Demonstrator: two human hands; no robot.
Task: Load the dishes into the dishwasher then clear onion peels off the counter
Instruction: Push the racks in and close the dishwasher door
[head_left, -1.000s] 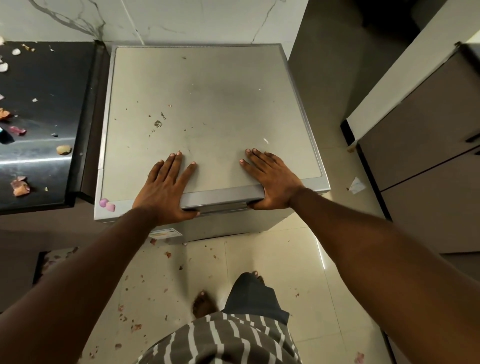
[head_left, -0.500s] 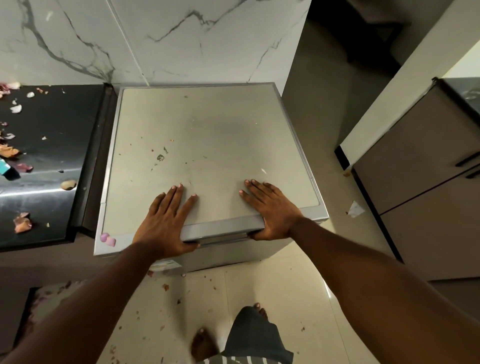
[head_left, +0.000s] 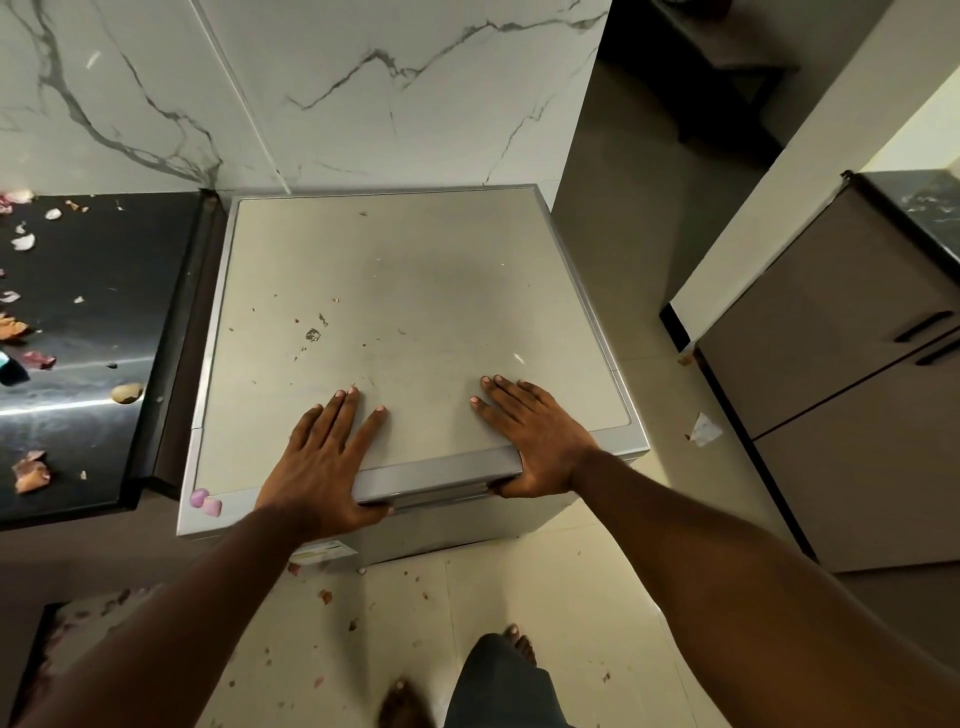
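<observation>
The grey dishwasher stands shut below me, its flat top speckled with small crumbs. My left hand lies flat on the front of that top with its fingers straight. The thumb runs along the strip under the front lip. My right hand lies the same way to the right, thumb tucked below the lip. Onion peels are scattered over the dark counter at the left. No dishes are in sight.
Two small pink pieces sit on the dishwasher's front left corner. Brown cabinets stand at the right across a strip of tiled floor. A paper scrap and peel bits lie on the floor near my bare feet.
My view has lifted, showing more of the marble wall. Both hands have stayed in the same place on the dishwasher's front edge.
</observation>
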